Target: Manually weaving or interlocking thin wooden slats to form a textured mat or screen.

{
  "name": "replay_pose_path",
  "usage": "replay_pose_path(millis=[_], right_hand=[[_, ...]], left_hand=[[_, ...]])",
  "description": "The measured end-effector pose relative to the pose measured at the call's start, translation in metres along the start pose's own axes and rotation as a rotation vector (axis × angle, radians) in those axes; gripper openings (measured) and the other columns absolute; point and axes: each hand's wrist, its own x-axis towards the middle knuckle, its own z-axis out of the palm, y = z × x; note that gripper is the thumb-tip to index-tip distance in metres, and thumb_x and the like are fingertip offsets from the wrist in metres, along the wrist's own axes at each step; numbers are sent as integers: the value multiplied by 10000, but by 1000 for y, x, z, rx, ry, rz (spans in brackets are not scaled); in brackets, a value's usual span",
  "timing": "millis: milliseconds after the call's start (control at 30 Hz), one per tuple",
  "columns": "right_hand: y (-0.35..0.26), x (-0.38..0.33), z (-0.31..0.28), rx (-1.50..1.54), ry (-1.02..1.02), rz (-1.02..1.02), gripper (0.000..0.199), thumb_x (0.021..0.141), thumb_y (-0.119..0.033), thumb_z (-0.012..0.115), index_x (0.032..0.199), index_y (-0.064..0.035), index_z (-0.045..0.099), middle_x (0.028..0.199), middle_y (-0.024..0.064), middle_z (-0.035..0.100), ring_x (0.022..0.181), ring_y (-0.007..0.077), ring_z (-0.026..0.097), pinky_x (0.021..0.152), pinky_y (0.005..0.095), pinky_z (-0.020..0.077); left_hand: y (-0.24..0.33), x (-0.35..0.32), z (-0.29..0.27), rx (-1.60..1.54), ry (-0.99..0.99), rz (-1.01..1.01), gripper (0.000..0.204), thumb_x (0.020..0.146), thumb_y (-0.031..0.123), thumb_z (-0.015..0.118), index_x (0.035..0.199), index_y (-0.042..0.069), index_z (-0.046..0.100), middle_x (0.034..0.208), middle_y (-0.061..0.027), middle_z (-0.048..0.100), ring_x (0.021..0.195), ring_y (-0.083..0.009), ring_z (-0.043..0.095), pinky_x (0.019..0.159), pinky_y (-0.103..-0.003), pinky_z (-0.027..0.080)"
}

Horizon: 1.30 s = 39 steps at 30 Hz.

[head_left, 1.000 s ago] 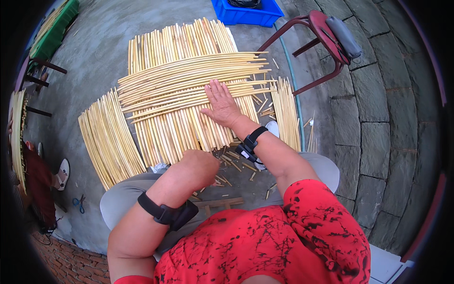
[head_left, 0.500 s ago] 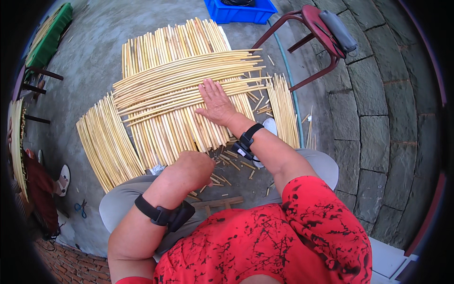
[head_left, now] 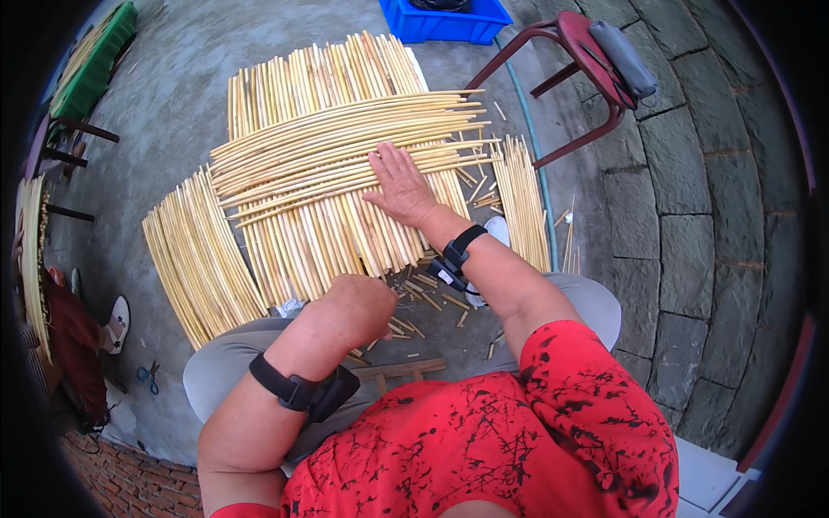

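Observation:
My right hand lies flat, fingers outstretched, on a layer of pale straw-coloured reed sticks running crosswise. These rest over a wide mat of upright sticks, laid side by side away from me. Just below the mat's near edge, my left hand is closed, knuckles up; its fingertips and whatever they hold are hidden. Another row of sticks slants at the left. A narrower bundle of sticks lies right of the mat.
Short cut stick pieces are scattered on the floor between my knees. A blue crate and a dark red stool stand beyond. At the left are a green tray, blue scissors and another person's foot.
The whole view has shifted very slightly. Both hands keep the same places and poses, and the sticks look unchanged.

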Motion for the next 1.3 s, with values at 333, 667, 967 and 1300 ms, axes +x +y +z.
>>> replay_pose_path(millis=[333,667,967,1300], right_hand=[[5,2,0,13,93,-60,751,859,-489,477,1379,11,268,1438,232,231,1356,344,176,1124,419,104],[12,7,-5,-27,63,-116,769,853,-501,481,1396,-12,243,1448,220,217,1365,324,163,1129,392,102],[16,9,-6,-35,5,-107,776,854,-506,474,1404,-16,228,1464,212,182,1376,317,131,1129,395,83],[-30,7,-2,-28,-31,-100,766,855,-522,453,1414,-47,233,1474,204,164,1384,316,104,1114,465,39]], left_hand=[[0,1,2,-7,-5,4,373,717,299,710,960,32,617,900,-130,645,920,-295,613,775,-382,490],[2,1,2,2,-18,0,377,716,306,708,965,37,621,894,-129,647,909,-295,616,768,-383,493],[3,-2,3,9,1,6,385,706,311,716,958,34,621,878,-132,647,899,-298,620,753,-386,496],[1,-14,12,-28,12,-72,364,704,299,719,936,32,632,851,-141,650,845,-309,635,704,-408,505]])
